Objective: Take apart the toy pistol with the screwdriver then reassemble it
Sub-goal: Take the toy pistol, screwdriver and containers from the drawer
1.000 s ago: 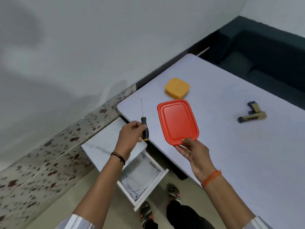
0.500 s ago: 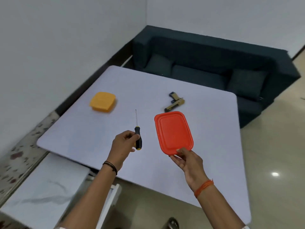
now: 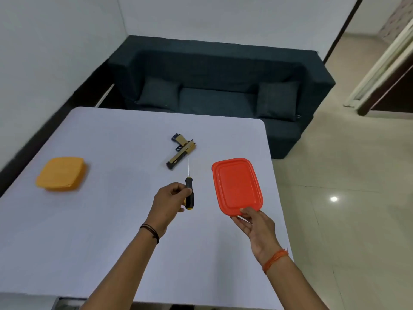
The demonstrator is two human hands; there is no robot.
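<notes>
Off to the left lies an orange box (image 3: 60, 173). The left hand (image 3: 171, 201) grips the screwdriver (image 3: 189, 190); beyond its tip the toy pistol (image 3: 181, 151) lies whole on the worktop (image 3: 89, 231), untouched. The right hand (image 3: 254, 224) pinches a red lid (image 3: 237, 186). Everything remains to do.

The red lid (image 3: 237, 184) looks like smooth, slightly glossy plastic, and the orange box (image 3: 60, 173) like matt plastic. The screwdriver (image 3: 189, 186) has a thin bare metal shaft and a black handle. The toy pistol (image 3: 181, 150) looks like tan and black plastic. The table (image 3: 111, 215) is pale and matt. The sofa (image 3: 214, 90) is dark cloth; the floor (image 3: 348, 175) is glossy tile.
</notes>
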